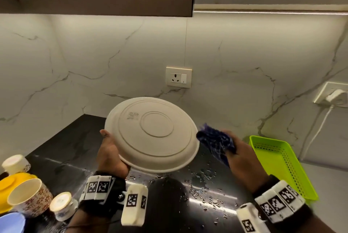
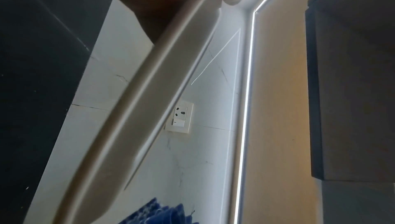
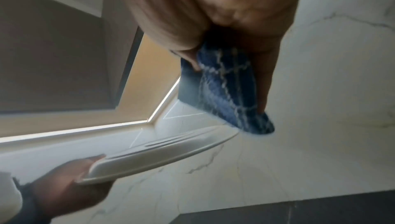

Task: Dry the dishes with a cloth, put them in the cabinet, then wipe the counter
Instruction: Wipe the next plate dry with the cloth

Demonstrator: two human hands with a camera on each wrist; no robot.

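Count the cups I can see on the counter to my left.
3: an upturned white cup far left, a floral cup lying on its side, and a small upturned cup beside my left wrist. More may lie out of frame.

In the head view the fingers of the left hand (image 1: pixel 111 154) are hidden under the plate (image 1: pixel 152 134); only the thumb shows. The printed mark on the plate is too small to read. The blue bowl (image 1: pixel 11 222) and the yellow bowl (image 1: pixel 14 185) are cut off at the left edge. Both wrist views are blurred, and the cloth (image 2: pixel 162 214) is cut off at the bottom of the left wrist view.
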